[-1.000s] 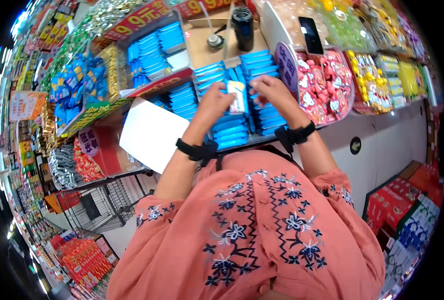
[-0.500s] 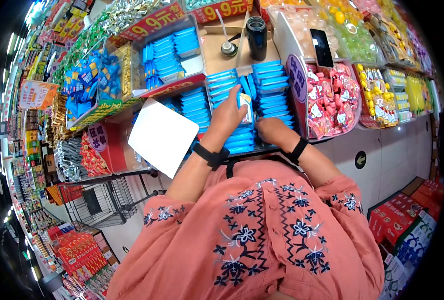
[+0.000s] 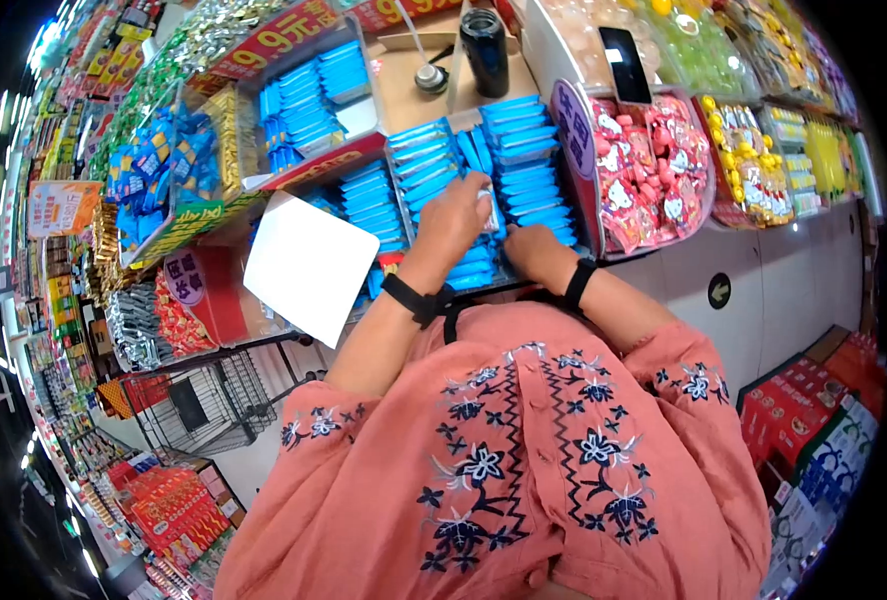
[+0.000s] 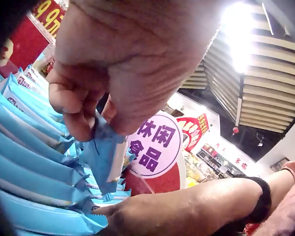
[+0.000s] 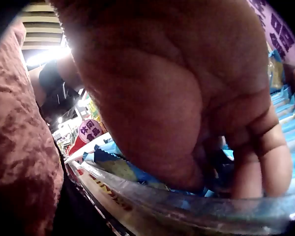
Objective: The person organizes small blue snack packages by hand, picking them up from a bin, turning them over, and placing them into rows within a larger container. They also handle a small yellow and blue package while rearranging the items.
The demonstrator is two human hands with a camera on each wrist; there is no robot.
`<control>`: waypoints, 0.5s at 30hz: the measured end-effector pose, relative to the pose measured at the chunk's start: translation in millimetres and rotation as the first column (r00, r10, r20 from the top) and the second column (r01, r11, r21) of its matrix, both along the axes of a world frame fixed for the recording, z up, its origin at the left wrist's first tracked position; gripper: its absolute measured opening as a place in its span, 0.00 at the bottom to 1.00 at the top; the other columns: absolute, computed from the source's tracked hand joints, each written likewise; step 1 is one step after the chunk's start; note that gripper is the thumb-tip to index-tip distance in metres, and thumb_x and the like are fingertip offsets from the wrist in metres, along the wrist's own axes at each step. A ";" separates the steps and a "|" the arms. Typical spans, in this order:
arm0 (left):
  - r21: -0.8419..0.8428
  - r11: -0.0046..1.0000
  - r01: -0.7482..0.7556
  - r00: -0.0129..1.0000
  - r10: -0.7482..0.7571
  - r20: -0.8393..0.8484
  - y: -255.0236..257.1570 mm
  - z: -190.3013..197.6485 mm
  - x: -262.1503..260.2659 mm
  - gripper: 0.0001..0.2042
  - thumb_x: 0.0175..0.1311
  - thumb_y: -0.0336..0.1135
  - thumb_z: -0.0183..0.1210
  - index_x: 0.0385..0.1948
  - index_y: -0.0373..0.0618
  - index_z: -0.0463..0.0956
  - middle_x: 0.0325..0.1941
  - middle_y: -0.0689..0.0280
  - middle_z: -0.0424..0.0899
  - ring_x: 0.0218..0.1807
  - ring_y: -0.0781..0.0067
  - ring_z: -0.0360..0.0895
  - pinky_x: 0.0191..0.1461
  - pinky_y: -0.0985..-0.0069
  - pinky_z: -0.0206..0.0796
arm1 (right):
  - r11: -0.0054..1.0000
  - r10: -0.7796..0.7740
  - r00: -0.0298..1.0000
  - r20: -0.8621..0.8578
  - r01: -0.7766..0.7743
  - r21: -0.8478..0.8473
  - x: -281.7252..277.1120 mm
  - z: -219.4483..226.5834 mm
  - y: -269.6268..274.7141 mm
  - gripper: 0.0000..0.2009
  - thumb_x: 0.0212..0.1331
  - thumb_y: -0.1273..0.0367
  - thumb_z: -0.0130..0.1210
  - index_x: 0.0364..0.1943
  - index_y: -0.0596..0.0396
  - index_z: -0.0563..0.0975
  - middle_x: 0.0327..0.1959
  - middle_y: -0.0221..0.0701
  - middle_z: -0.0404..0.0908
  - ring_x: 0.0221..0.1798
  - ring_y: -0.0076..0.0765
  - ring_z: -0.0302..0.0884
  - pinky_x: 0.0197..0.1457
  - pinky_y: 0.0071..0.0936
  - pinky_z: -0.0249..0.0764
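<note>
My left hand (image 3: 452, 230) is above the front of a bin of blue packets (image 3: 536, 160). In the left wrist view its thumb and fingers pinch the top of one blue packet (image 4: 105, 155), which hangs down with a pale face to one side. Close by on the right, my right hand (image 3: 542, 255) is low at the bin's front edge, among the rows. The right wrist view has the right hand (image 5: 177, 98) with bent fingers (image 5: 274, 164) behind the clear rim (image 5: 211, 209); something blue shows between thumb and fingers, but the fingertips are hidden.
Behind the bin stand a black bottle (image 3: 484, 55) and a lid with a straw (image 3: 431, 78). A phone (image 3: 624, 65) lies on bagged sweets at right, above pink packets (image 3: 654, 180). A white board (image 3: 311, 265) is at left, and a shopping cart (image 3: 199, 405) stands below it.
My right hand has moved down from beside the raised packet to the bin's front edge. My left hand has come slightly lower with its packet. The head view has shifted a little.
</note>
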State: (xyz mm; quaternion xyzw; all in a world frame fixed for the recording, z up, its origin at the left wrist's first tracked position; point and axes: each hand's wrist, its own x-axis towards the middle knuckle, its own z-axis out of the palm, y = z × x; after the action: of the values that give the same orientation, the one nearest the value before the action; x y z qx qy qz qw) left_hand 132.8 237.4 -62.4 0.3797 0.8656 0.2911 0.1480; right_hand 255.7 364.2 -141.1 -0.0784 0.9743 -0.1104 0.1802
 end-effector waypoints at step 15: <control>0.007 1.000 -0.027 0.998 0.027 0.054 -0.4 1.4 -19.2 0.13 0.66 0.38 0.57 0.49 0.46 0.77 0.39 0.54 0.85 0.40 0.53 0.82 0.43 0.64 0.73 | 0.991 -0.104 0.991 0.089 0.111 -0.074 -15.4 0.3 -14.5 0.11 0.61 0.71 0.52 0.41 0.57 0.84 0.46 0.45 0.83 0.49 0.49 0.83 0.43 0.40 0.82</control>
State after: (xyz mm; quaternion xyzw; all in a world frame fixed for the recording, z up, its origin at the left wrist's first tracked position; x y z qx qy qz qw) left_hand 113.6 237.1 -61.0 0.3605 0.8652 0.3067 0.1657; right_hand 240.3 349.6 -140.8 -0.0281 0.9635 -0.1614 0.2119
